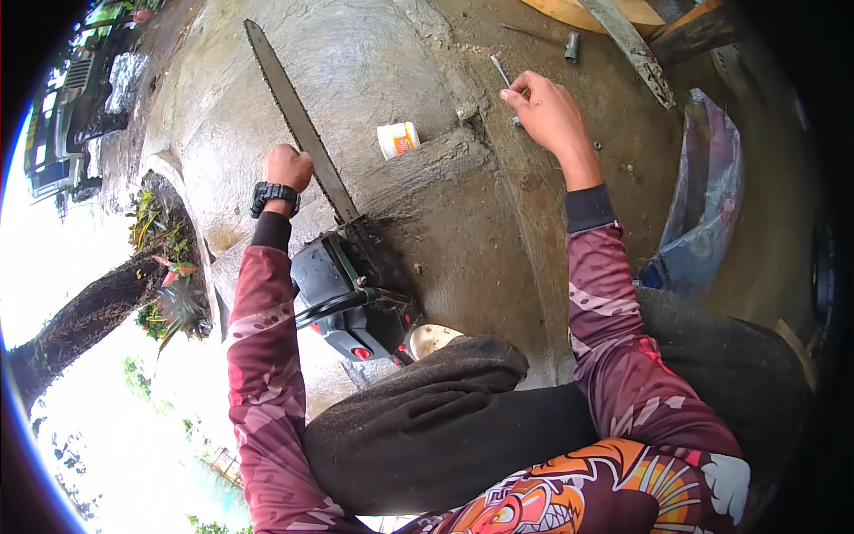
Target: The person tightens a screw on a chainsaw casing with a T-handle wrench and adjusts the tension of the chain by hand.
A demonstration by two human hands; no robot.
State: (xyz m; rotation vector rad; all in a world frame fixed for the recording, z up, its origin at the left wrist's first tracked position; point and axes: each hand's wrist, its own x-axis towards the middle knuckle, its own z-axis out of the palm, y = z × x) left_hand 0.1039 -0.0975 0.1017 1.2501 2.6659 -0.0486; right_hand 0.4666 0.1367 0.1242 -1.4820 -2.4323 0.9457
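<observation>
A chainsaw lies on the concrete in front of me, its dark engine body [356, 294] near my knees and its long guide bar [298, 111] with the chain pointing away to the upper left. Beside the bar's left edge is my left hand [287, 169], curled closed; what its fingers hold, if anything, is hidden. Farther to the right, my right hand [550, 111] pinches a slim metal tool that looks like a screwdriver [500, 68], its shaft pointing away from me. Between the hands stands a small white tub [398, 140] with an orange label.
A short metal socket [572, 47] and a thin rod lie beyond my right hand. A flat, worn metal strip [630, 52] rests by some wood at the upper right. A bluish curved panel [703, 205] lies at the right. Plants and a tree trunk [98, 307] border the left.
</observation>
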